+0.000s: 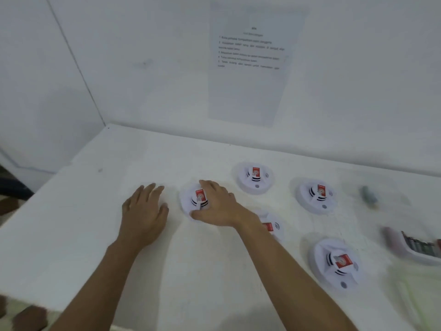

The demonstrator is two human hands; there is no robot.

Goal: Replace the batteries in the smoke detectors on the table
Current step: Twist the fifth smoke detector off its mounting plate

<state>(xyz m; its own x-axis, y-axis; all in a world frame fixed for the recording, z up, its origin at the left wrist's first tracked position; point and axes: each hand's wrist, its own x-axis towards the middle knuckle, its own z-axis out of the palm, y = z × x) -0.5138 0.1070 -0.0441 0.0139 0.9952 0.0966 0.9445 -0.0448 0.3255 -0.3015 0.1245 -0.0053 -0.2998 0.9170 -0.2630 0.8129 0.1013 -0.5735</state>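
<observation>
Round white smoke detector (197, 199), red-labelled centre

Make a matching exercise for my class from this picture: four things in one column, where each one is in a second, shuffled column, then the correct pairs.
Things
1. left hand
2. right hand
3. printed sheet
4. tray

Places
A. fixed to the wall
B. over a smoke detector
C. at the right edge of the view, partly cut off
D. flat on the table, beside that detector

Pairs: 1-D, 2-B, 3-A, 4-C
</observation>
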